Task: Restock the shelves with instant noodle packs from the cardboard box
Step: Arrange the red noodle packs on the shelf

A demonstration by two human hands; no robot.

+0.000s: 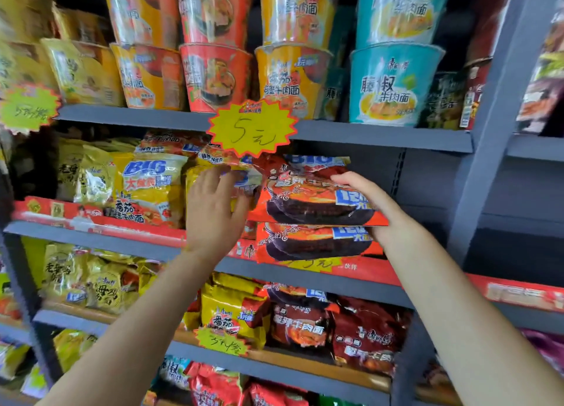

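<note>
My right hand (370,204) grips the right edge of a stack of two red-orange instant noodle packs (314,198), held flat at the front of the middle shelf (91,240). The lower pack (311,243) of the stack pokes out over the shelf edge. My left hand (213,207), fingers spread, presses against the yellow and orange packs (241,179) stacked just left of them. The shelf space right of the red packs is dark and bare. The cardboard box is not in view.
Yellow BIG noodle packs (149,188) fill the left of the middle shelf. Cup noodles (393,81) stand on the shelf above, behind a yellow starburst price tag (251,127). More yellow and red packs (305,323) fill the lower shelves. A grey upright post (488,130) bounds the right.
</note>
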